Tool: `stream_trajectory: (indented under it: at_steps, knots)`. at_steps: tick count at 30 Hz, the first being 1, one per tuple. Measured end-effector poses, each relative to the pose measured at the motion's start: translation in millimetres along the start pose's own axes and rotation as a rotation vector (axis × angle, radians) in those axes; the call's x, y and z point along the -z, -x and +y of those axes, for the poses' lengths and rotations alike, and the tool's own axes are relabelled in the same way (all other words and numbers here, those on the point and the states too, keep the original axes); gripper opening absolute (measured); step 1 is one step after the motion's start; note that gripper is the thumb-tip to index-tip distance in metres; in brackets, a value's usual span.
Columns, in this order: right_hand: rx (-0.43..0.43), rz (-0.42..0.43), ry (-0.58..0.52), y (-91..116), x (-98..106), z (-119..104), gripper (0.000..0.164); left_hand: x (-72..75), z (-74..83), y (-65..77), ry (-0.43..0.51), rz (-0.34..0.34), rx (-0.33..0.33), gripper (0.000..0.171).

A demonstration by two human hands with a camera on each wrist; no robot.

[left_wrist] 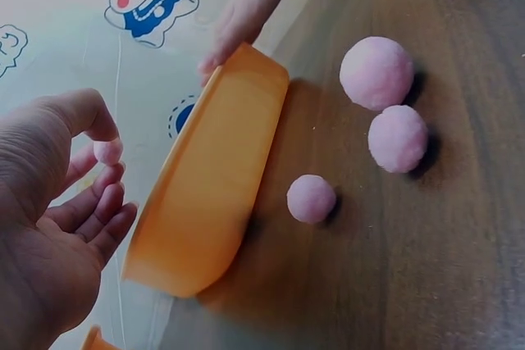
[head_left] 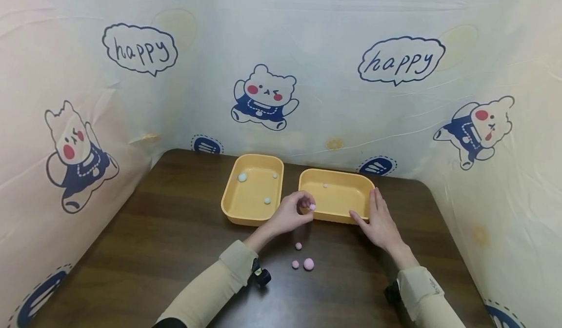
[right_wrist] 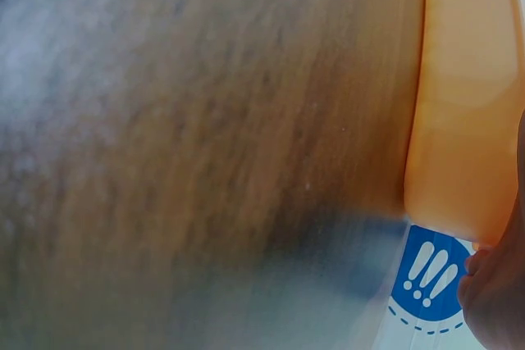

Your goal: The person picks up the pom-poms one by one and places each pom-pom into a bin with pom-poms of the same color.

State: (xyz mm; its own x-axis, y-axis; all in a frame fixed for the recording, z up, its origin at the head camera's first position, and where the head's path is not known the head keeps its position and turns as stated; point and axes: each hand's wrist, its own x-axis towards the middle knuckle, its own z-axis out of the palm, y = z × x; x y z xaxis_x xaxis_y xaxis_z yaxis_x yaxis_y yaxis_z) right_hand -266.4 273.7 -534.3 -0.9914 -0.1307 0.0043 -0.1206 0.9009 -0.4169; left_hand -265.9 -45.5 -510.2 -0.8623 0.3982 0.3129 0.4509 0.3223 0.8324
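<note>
My left hand [head_left: 293, 212] pinches a small pink ball [head_left: 312, 207] between thumb and forefinger. It is at the front left corner of the right yellow tray [head_left: 338, 217]; the left wrist view shows the ball [left_wrist: 107, 152] at the fingertips. My right hand [head_left: 381, 223] rests against that tray's right end, fingers straight along the side and thumb at the front rim. One tiny pink ball [head_left: 325, 185] lies inside this tray. On the table in front are a large pink ball [head_left: 309, 264] and two smaller pink balls, one beside it [head_left: 295, 265] and one farther back [head_left: 298, 246].
A second yellow tray [head_left: 228, 211] stands to the left, behind my left forearm. In it lie three pale blue balls of differing size, the largest [head_left: 242, 177] near its left wall. The dark wooden table [head_left: 175, 250] meets a printed cloth [head_left: 316, 123] at the back and sides.
</note>
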Motion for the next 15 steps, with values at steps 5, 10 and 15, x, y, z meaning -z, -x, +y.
stream_trajectory:
  at_steps: [5, 10, 15]
  knots:
    - [-0.002, 0.003, 0.003, -1, -2, -1, 0.116, -2.0, -2.4, -6.5, -0.039, 0.006, 0.012, 0.019]
    - [0.004, 0.002, 0.009, -1, -2, -1, 0.116, -4.8, -3.4, -15.8, -0.051, 0.018, 0.026, 0.018]
    - [0.029, 0.034, 0.008, 0, 0, 0, 0.112, -9.3, -3.1, -26.6, -0.048, 0.024, 0.026, 0.015]
